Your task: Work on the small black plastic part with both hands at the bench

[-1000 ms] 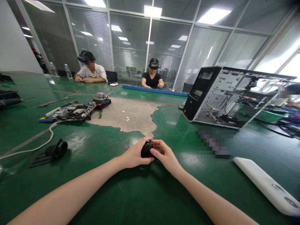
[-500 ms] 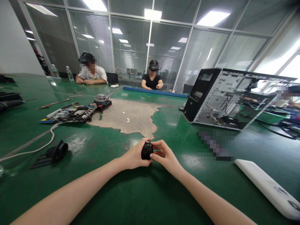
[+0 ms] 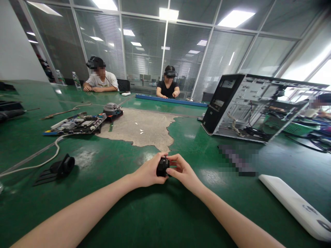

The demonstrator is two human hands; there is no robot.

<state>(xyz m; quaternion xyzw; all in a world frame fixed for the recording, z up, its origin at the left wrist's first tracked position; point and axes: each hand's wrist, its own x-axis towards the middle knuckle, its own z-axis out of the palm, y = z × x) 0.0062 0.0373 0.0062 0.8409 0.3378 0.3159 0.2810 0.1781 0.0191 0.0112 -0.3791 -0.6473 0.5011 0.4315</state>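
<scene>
A small black, roughly round part (image 3: 161, 167) is held up between my two hands above the green table; its exact kind I cannot make out. My left hand (image 3: 148, 171) is closed round its left side, thumb below and fingers above and behind. From the right, the fingertips and thumb of my right hand (image 3: 183, 171) pinch its edge. To the left lies a black plastic piece (image 3: 63, 167) with a round collar and flat prongs. Beyond it rests a circuit board (image 3: 77, 124), with a round fan-like heatsink (image 3: 113, 109) at its far right end.
An open computer case (image 3: 224, 106) stands at the right. Nearer lie a blurred dark strip (image 3: 236, 161) and a long white device (image 3: 294, 206). A grey cable (image 3: 55, 153) runs along the left. Two people sit across the table behind a blue bar (image 3: 170, 100); another is partly visible far right.
Both hands keep their hold on the black part, which has turned very slightly. The rest of the scene looks the same.
</scene>
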